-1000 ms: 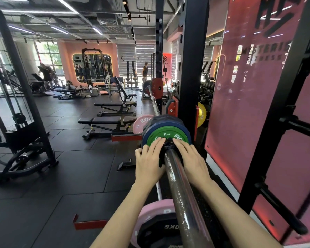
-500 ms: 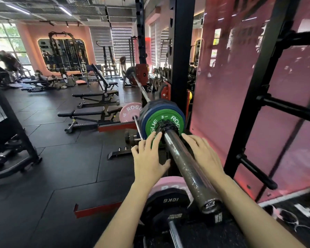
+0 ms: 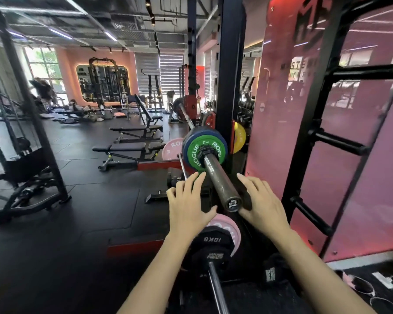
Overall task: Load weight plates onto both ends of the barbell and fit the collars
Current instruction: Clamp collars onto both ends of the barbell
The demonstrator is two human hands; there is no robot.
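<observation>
The barbell sleeve (image 3: pixel 220 182) points toward me from the rack. A green plate (image 3: pixel 196 152) sits on it in front of a larger blue plate (image 3: pixel 188 143), with a black collar (image 3: pixel 207 152) against the green plate. My left hand (image 3: pixel 187 205) hovers left of the sleeve and my right hand (image 3: pixel 262 203) hovers right of it. Both have straight fingers, hold nothing and are apart from the bar.
A black 10 kg plate (image 3: pixel 210 247) and a pink plate (image 3: pixel 230 230) sit on a low bar below my hands. A black rack upright (image 3: pixel 230 87) stands behind the plates; storage pegs (image 3: pixel 340 141) jut out at right. Benches (image 3: pixel 127 148) stand left.
Both hands have come back off the collar and plate, along the sleeve toward its free end. My view has pulled back, showing the sleeve's end cap.
</observation>
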